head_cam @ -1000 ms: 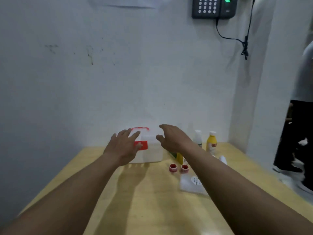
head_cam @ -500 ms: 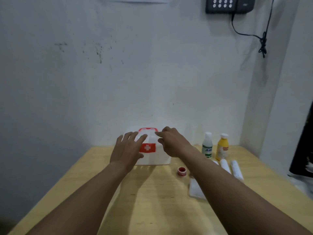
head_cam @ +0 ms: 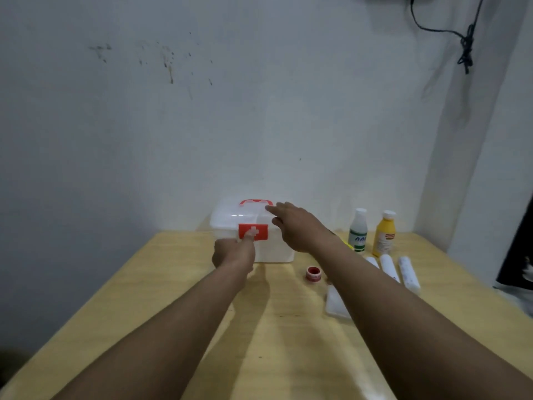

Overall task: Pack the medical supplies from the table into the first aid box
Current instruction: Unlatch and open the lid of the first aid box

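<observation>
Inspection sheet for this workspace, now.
Surface: wooden table, set against the wall.
Job's things: box, lid shut, red latch on its front. To its right, white bottle and yellow bottle stand upright; tape roll, white rolls and flat packet lie on the table.
Clutter: nothing seen.
Hands: left hand has one digit on the latch, the rest curled; right hand is open, reaching over the lid.
Cables: black cable hangs on the wall, top right.
Surroundings: wall stained; dark shape at the right edge, unclear.
</observation>
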A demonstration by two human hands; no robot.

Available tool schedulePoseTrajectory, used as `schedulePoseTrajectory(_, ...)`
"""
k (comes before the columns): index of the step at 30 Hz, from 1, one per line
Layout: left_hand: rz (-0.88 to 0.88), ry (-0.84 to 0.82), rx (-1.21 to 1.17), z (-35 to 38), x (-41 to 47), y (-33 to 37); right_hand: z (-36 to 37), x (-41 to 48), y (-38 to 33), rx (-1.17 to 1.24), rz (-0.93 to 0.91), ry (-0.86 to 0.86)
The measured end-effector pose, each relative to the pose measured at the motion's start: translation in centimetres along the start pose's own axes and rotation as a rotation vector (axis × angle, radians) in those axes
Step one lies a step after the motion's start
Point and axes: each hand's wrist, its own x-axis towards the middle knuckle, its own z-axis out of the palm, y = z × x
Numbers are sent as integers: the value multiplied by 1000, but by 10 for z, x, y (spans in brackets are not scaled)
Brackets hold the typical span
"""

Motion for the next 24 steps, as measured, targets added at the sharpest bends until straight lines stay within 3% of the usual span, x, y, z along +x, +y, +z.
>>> schedulePoseTrajectory(3, -177, -68, -265, 14, 4, -4, 0, -1, 1, 2, -5, 11)
schedulePoseTrajectory(7, -267, -45, -482, 18, 9, 3, 0, 0, 2, 14, -8, -4)
schedulePoseTrajectory(13, -298, -248, -555, 14, 6, 4, 2, 2, 6, 42, -4, -1)
schedulePoseTrajectory(19, -361, -145, -640, 18, 5, 2, 1, 3, 8, 60, 28, -19)
schedulePoseTrajectory(24, -275, -40, -596, 25, 1, 3, 1, 3, 8, 54, 28, -26)
